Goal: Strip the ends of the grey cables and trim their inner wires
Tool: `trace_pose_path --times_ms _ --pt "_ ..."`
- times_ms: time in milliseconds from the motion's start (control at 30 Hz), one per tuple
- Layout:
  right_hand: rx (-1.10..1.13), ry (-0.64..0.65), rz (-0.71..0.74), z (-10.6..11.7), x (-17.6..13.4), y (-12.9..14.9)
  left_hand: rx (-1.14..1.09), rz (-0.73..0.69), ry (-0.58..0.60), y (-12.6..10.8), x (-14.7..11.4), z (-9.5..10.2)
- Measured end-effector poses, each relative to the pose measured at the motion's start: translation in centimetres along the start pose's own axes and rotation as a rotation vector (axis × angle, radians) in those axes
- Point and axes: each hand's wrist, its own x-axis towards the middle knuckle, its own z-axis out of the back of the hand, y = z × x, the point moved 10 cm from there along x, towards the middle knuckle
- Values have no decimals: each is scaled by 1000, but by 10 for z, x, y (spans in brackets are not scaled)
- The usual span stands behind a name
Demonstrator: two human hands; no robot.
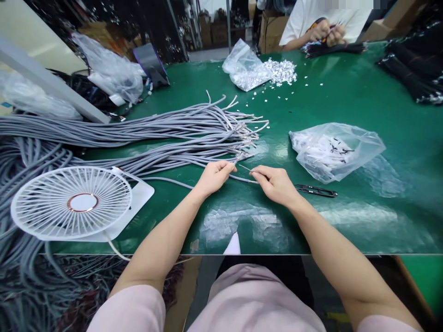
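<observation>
Your right hand (273, 182): thumb and forefinger gripping a slim, pale, wire-like strand (245, 167), held between your hands over the glossy green tabletop (346, 101). Your left hand (218, 176): fingertips closed, contents too small to tell. Advised: pinches light, strand straight, clear of the round grey cable (243, 179) just below.

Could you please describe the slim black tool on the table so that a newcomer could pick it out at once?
On the green table, find the person's right hand. Just right of it, on the near side of the clear bag of white pieces, lies the slim black tool. Its dark, narrow shape sets it apart from that pale, bulging bag.
</observation>
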Motion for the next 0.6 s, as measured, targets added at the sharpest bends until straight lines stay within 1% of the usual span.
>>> trace_pose_path --times_ms 67,133,367,600 --pt "-74 -4 -54 0 3 -12 -27 -2 1 -4 -2 1" --pt "-98 -2 -69 -2 3 -16 -33 -4 6 -6 -3 1" --pt "-93 -14 -75 -5 2 -12 -15 5 22 -8 -5 -3" --pt "-48 -21 -62 -5 3 -12 41 -13 12 -10 -5 -2"
